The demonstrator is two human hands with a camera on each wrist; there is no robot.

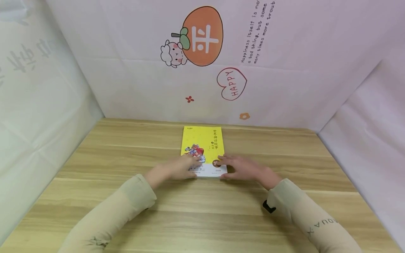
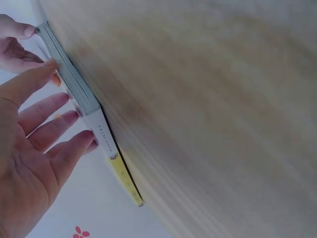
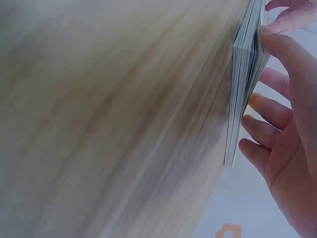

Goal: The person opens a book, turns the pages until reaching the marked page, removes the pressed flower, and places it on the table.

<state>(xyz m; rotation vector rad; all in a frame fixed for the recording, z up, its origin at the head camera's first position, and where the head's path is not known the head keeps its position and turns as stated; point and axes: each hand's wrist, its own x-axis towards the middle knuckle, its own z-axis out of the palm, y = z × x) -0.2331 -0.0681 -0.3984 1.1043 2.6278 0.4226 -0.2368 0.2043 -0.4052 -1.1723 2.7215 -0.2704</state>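
A yellow paperback book with a white lower band lies flat on the wooden table, its cover facing up. My left hand rests on the lower left of the cover, with loosely spread fingers. From the other side, my right hand touches the lower right corner. In the left wrist view, the left thumb is by the near page edges while the other fingertips lie along the spine side. In the right wrist view, the right fingers touch the cover beside the page block; the book's cover is slightly raised there.
The wooden table extends on all sides of the book. Behind it stands a white printed cloth, with further white cloth walls at left and right. A black band shows below the right cuff.
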